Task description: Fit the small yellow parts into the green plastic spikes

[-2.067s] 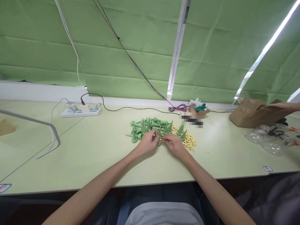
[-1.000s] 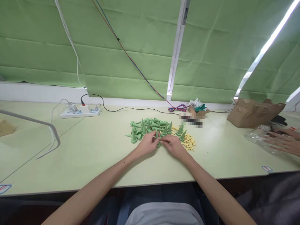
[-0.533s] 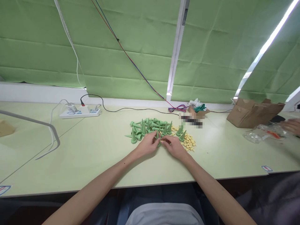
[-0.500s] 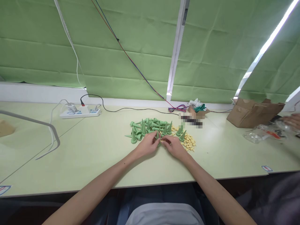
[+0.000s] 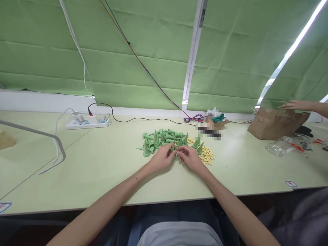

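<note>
Landmark: the green pile (image 5: 167, 135), spiked cones in a heap on the pale tabletop (image 5: 102, 167), some upright with tips up, others lying on their sides. Left hand (image 5: 163, 156) at the pile's front edge, fingers closed around one green cone (image 5: 173, 148), tip up. Right hand (image 5: 189, 158) also at the pile's front, just right of that cone; fingers bent, tips drawn together close to it. Can't tell if they pinch a small piece, too small and partly hidden. Yellow pieces (image 5: 207, 155), small and flat, scattered at the pile's right end, past the right hand; a couple of upright green cones stand among them.

Behind the pile, to its right: coiled wire (image 5: 194, 118), small open carton (image 5: 225, 123) with clear wrap and green stuff inside, plus a pixelated dark item in front of the carton, unreadable. Well right of the pile: brown box (image 5: 269, 124), another person's hand (image 5: 294, 105) at its top edge; clear plastic (image 5: 278, 147) with red-orange bits in front of the box. Left of the pile and farther back: white power strip (image 5: 71, 126) with plugs in, black cable running from it behind the pile. Far left of the pile: grey bent bar (image 5: 60, 149). Green blinds (image 5: 143, 75) behind everything.
</note>
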Action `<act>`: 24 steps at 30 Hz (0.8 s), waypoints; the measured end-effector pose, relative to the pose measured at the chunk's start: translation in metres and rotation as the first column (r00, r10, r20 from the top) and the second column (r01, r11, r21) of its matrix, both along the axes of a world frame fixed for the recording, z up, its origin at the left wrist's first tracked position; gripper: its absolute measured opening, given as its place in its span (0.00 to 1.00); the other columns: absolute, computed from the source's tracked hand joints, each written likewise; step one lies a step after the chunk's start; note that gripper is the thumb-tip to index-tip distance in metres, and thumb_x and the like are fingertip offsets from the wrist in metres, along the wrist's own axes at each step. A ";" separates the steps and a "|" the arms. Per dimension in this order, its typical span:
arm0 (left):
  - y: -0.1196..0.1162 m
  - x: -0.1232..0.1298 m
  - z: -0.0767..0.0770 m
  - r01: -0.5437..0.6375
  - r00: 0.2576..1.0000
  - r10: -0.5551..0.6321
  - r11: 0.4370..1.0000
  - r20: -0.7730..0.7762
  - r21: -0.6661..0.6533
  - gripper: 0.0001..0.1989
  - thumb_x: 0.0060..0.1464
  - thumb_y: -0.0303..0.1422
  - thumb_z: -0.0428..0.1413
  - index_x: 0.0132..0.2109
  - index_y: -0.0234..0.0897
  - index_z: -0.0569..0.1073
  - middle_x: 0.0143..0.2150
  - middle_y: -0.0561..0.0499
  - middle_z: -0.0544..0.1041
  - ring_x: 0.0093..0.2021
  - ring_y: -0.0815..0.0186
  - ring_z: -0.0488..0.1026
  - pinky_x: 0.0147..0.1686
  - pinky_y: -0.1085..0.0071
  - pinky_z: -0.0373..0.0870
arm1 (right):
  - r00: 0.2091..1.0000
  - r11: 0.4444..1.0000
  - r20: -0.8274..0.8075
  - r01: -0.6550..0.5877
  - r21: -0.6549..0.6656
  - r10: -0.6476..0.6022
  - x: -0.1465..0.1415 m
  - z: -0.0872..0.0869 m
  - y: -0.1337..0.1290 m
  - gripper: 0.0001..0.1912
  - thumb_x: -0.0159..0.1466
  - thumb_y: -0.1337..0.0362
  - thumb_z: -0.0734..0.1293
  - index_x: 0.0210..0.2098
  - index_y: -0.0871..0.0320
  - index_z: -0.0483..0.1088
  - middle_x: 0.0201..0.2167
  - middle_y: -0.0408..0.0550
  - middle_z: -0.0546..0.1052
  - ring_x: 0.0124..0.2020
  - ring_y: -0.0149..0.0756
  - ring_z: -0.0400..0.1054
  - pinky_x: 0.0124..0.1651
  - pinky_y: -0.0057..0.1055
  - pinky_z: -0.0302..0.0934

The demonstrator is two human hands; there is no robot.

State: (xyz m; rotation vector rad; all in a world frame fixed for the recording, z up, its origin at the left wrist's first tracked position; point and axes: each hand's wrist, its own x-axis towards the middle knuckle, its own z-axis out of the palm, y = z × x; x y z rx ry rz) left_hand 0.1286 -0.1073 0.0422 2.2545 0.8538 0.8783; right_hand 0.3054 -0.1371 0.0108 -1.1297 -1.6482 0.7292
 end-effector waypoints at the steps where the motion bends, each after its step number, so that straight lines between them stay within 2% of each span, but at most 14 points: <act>1: 0.000 0.000 0.000 0.000 1.000 0.000 1.000 0.009 -0.008 0.10 0.60 0.37 0.47 0.39 0.37 0.68 0.28 0.53 0.70 0.24 0.69 0.62 0.24 0.73 0.58 | 1.000 1.000 -0.019 0.000 -0.012 -0.001 0.000 -0.001 0.001 0.10 0.64 0.56 0.64 0.34 0.56 0.69 0.22 0.42 0.72 0.19 0.32 0.66 0.24 0.29 0.63; 5: 0.002 0.001 0.000 0.006 0.998 -0.004 0.999 0.056 -0.041 0.10 0.61 0.38 0.46 0.39 0.37 0.67 0.36 0.50 0.73 0.26 0.70 0.65 0.25 0.73 0.61 | 0.995 0.998 -0.101 -0.017 -0.058 0.011 0.000 -0.003 0.004 0.13 0.64 0.52 0.64 0.34 0.56 0.68 0.23 0.43 0.72 0.20 0.33 0.68 0.23 0.30 0.65; 9: 0.003 0.001 0.000 -0.005 0.998 0.008 0.999 0.065 -0.049 0.10 0.61 0.39 0.46 0.40 0.37 0.67 0.34 0.51 0.73 0.26 0.69 0.67 0.25 0.73 0.62 | 0.986 0.995 -0.162 -0.050 -0.088 0.035 -0.001 0.000 0.004 0.13 0.62 0.53 0.66 0.34 0.56 0.68 0.24 0.43 0.73 0.21 0.33 0.68 0.23 0.30 0.66; 16: 0.003 0.001 -0.001 0.039 0.997 -0.034 0.998 0.076 -0.056 0.10 0.62 0.38 0.46 0.41 0.37 0.66 0.41 0.49 0.73 0.27 0.70 0.67 0.25 0.74 0.62 | 0.995 0.999 -0.098 -0.008 -0.043 0.004 0.000 0.000 0.003 0.09 0.62 0.57 0.66 0.33 0.56 0.69 0.20 0.41 0.71 0.18 0.31 0.63 0.22 0.28 0.60; 24: 0.003 -0.001 -0.005 0.029 0.999 -0.029 1.000 0.016 -0.001 0.10 0.63 0.38 0.46 0.41 0.38 0.67 0.35 0.51 0.71 0.27 0.69 0.65 0.26 0.72 0.62 | 0.999 0.999 -0.034 0.005 -0.034 -0.006 -0.001 0.002 -0.002 0.10 0.64 0.58 0.64 0.31 0.57 0.69 0.16 0.39 0.67 0.15 0.29 0.60 0.21 0.27 0.56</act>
